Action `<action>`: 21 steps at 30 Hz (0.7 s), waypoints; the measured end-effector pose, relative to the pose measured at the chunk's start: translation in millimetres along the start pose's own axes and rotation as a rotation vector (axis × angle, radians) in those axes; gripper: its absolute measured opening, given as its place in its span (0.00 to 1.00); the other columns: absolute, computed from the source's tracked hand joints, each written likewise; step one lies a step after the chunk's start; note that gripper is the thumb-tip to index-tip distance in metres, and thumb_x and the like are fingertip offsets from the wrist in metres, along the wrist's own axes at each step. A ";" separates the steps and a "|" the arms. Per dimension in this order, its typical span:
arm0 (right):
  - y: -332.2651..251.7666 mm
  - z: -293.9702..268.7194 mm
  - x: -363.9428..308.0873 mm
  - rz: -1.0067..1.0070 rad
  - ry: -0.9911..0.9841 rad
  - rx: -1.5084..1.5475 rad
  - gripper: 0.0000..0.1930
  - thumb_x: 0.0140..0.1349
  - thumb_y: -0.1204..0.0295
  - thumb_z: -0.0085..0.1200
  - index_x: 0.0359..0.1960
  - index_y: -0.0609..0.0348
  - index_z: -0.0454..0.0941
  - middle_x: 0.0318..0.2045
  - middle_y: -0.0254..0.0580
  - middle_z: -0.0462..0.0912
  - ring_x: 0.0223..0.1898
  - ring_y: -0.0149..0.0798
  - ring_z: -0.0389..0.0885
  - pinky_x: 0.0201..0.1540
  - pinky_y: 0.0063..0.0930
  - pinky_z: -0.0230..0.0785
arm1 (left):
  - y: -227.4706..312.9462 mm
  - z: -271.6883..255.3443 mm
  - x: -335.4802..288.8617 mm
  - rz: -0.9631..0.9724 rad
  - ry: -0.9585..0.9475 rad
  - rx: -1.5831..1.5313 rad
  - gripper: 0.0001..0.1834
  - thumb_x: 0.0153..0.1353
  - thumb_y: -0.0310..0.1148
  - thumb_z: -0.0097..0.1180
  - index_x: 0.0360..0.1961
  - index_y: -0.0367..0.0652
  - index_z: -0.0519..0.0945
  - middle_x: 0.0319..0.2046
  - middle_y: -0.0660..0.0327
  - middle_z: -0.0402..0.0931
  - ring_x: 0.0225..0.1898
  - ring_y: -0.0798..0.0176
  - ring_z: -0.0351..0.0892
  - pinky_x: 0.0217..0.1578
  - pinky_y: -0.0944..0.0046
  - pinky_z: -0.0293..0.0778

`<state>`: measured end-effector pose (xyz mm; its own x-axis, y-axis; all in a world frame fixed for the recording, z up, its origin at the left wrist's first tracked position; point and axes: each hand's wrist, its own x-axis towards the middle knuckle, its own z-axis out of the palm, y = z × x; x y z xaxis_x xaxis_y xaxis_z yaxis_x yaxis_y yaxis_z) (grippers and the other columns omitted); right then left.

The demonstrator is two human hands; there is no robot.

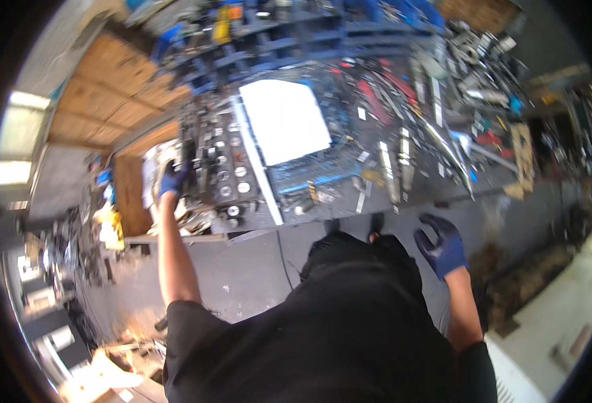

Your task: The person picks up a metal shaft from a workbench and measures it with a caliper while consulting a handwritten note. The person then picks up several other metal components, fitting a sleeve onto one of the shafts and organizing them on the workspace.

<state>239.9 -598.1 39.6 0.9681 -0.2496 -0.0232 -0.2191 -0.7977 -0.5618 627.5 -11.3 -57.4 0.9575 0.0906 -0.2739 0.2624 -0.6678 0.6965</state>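
Observation:
My left hand (173, 180), in a blue and dark glove, reaches to the left end of the workbench. It is at the edge of a wooden compartment (130, 191) holding papers or rags, beside a rack of round metal parts (223, 174). Blur hides its fingers and anything they may hold. My right hand (442, 246), gloved the same way, hangs in front of the bench's near edge. Its thumb and fingers are apart with nothing between them. A white sheet (286, 121) lies on a blue surface (316, 168) mid-bench, with a long pale strip (259, 164) along its left side.
Blue bins (376, 20) line the back of the bench. Long metal tools (388, 171) and red-handled tools (373, 101) lie right of the sheet. Metal parts (487, 67) are heaped at the back right. A notched wooden piece (523, 158) sits at the right end.

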 end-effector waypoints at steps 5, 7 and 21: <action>2.6 -2.2 7.1 -0.001 0.017 0.037 0.18 0.58 0.65 0.65 0.48 0.60 0.83 0.46 0.55 0.85 0.48 0.58 0.83 0.53 0.45 0.75 | -35.5 -12.9 21.9 0.085 0.056 -0.071 0.38 0.65 0.49 0.65 0.67 0.35 0.69 0.55 0.50 0.79 0.52 0.60 0.78 0.52 0.59 0.74; 2.3 -5.6 5.0 0.038 0.010 0.052 0.19 0.58 0.64 0.65 0.48 0.60 0.83 0.46 0.55 0.85 0.48 0.58 0.83 0.53 0.44 0.75 | -51.6 -17.0 39.1 0.048 0.092 -0.134 0.34 0.66 0.46 0.64 0.66 0.36 0.71 0.56 0.53 0.79 0.52 0.60 0.78 0.52 0.59 0.74; 88.7 -14.3 53.9 -0.015 -0.137 0.135 0.16 0.59 0.63 0.64 0.45 0.60 0.84 0.46 0.55 0.85 0.48 0.58 0.83 0.52 0.43 0.75 | 158.0 115.6 -160.5 0.602 0.496 -0.316 0.14 0.73 0.31 0.54 0.52 0.33 0.82 0.48 0.57 0.83 0.49 0.64 0.80 0.55 0.63 0.74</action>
<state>271.0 -690.2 0.3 0.9806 -0.1543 -0.1211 -0.1955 -0.7178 -0.6683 501.4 -216.7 19.9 0.8671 0.1489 0.4754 -0.3593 -0.4742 0.8038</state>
